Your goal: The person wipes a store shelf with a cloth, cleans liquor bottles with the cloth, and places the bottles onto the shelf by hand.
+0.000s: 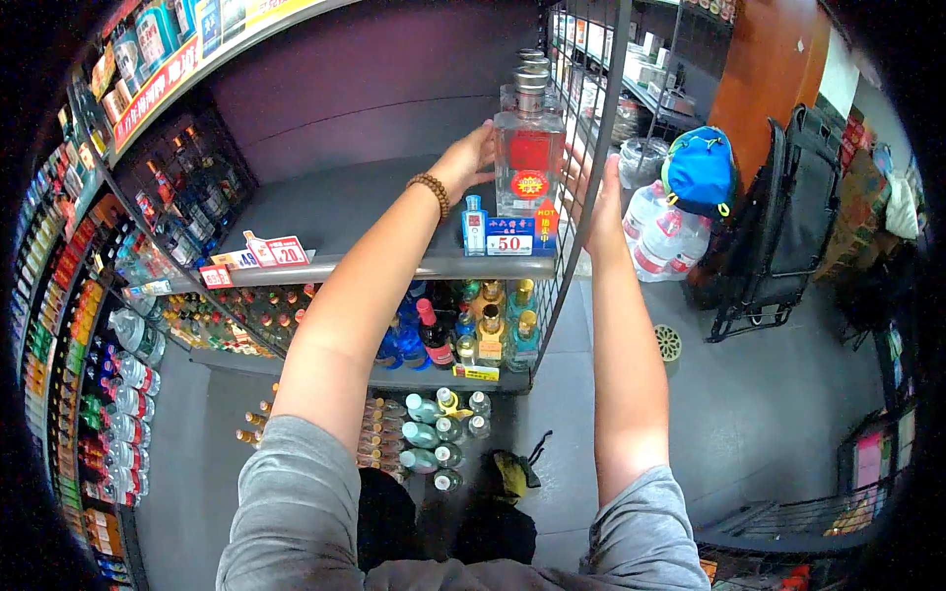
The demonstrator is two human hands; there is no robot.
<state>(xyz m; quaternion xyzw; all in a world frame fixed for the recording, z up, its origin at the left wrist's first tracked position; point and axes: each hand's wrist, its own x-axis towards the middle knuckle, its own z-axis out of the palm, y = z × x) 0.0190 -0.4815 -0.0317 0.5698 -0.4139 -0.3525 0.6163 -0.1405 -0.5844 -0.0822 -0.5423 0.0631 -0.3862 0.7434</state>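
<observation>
A clear square bottle with a red label and silver cap (530, 148) stands upright at the right end of the grey shelf (345, 212), with more silver-capped bottles behind it. My left hand (470, 160) touches its left side, fingers partly hidden by the bottle. On the right, beside the wire side panel (581, 148), my right hand (601, 202) is raised; some of its fingers show through the mesh near the bottle, and their grip is unclear. A blue price sign reading 50 (508, 236) is on the shelf edge below the bottle.
Lower shelf bottles (490, 335) and floor bottles (422, 433) are below. Price tags (266, 252) line the shelf edge. To the right are water bottles (662, 231), a blue bag (701, 169) and a folded black chair (783, 222). Stocked shelves (59, 325) run along the left.
</observation>
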